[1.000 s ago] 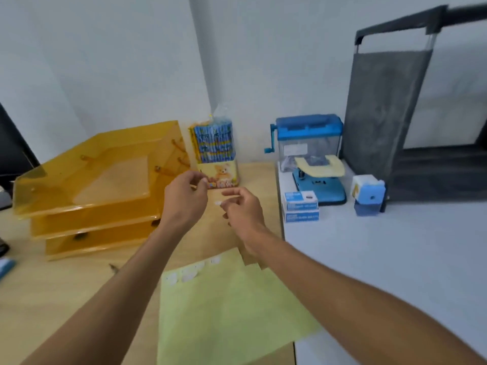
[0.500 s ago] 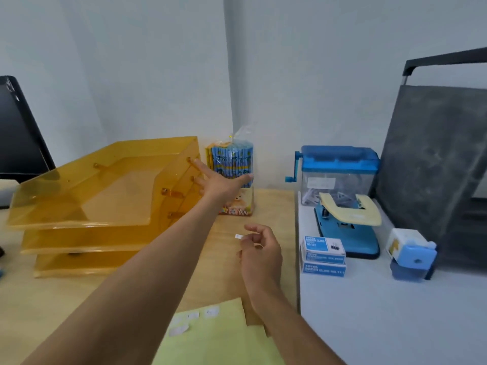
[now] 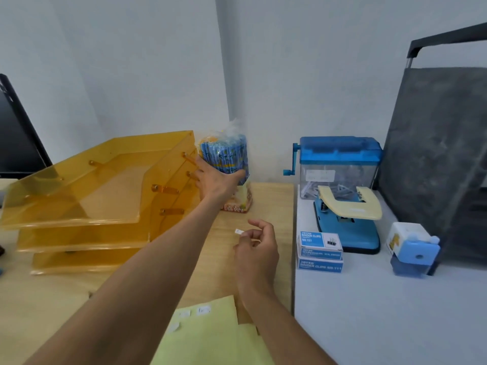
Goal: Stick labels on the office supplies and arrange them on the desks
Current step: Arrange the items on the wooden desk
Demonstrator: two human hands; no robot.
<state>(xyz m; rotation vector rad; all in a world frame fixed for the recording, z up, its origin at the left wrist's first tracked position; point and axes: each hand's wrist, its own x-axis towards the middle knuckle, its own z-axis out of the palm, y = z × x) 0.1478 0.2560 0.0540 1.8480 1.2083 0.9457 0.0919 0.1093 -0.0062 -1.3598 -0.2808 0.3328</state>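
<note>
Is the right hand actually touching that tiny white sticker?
Touching. The head view shows the right hand pinching one end of the sticker between thumb and fingertip, with the rest sticking out to the left.

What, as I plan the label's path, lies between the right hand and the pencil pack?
Only bare wooden desk, seen in the head view; the right hand pinches the label short of the pack.

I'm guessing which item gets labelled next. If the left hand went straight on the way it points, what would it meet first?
The wrapped pack of pencils: the left hand is spread right in front of it, perhaps already touching; depth is unclear.
</note>
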